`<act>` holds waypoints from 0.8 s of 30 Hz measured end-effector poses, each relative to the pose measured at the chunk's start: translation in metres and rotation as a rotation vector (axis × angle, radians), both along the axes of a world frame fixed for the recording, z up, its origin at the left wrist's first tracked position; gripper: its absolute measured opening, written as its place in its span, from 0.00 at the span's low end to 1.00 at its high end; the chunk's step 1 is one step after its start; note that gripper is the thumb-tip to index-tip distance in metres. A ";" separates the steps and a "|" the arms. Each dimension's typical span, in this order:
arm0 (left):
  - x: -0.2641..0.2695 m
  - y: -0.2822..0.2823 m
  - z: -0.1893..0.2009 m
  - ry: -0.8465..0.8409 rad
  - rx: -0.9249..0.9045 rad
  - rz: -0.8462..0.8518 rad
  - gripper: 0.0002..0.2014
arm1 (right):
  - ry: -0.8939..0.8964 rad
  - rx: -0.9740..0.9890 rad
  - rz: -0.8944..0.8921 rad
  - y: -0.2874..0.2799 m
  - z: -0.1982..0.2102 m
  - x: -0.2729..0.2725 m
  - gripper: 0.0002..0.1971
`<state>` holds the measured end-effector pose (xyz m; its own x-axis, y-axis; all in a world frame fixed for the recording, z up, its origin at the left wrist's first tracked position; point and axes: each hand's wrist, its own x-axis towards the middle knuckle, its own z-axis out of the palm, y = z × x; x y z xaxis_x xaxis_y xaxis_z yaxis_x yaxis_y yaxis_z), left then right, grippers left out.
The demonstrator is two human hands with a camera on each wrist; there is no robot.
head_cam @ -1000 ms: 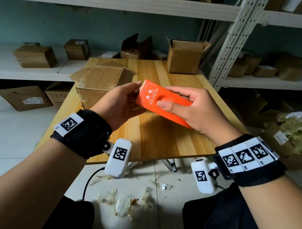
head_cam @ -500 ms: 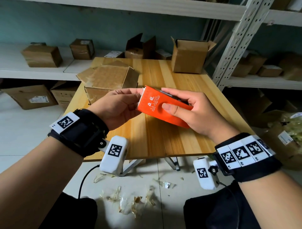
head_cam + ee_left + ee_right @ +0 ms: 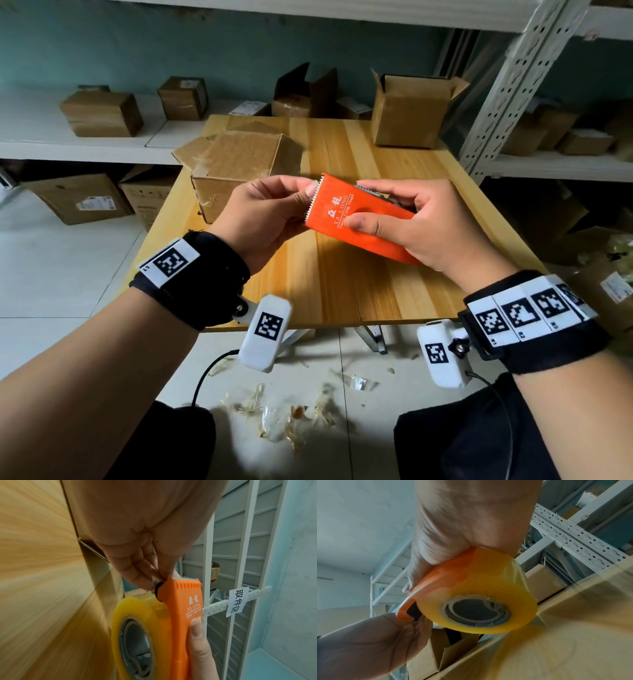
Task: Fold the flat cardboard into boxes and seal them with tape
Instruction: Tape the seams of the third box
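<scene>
Warehouse shelving stands behind the wooden table [image 3: 342, 291], where a folded cardboard box [image 3: 236, 171] sits near the far left corner and an open box [image 3: 407, 109] at the far right. Your right hand [image 3: 418, 222] wraps the orange tape dispenser [image 3: 356, 219] with its yellow tape roll [image 3: 479, 596], above the tabletop's middle. Your left hand [image 3: 263, 216] pinches at its toothed end.

Both forearms reach forward, each wrist wearing a black band. The right hand [image 3: 421, 222] grips the tape dispenser [image 3: 356, 219], thumb on top. The left hand [image 3: 263, 216] pinches at its toothed end.
</scene>
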<state>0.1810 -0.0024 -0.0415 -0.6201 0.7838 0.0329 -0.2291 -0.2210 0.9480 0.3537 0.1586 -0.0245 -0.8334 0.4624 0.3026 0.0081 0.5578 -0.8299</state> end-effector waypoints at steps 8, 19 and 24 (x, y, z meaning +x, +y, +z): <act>0.005 0.000 0.005 0.066 0.037 0.018 0.07 | -0.029 -0.058 0.042 0.006 0.004 0.009 0.34; 0.005 -0.006 0.007 0.169 -0.031 0.039 0.04 | -0.075 -0.038 0.053 0.005 0.002 0.012 0.37; -0.025 -0.034 0.022 0.110 -0.019 0.217 0.02 | -0.097 -0.022 -0.006 0.010 0.008 0.021 0.36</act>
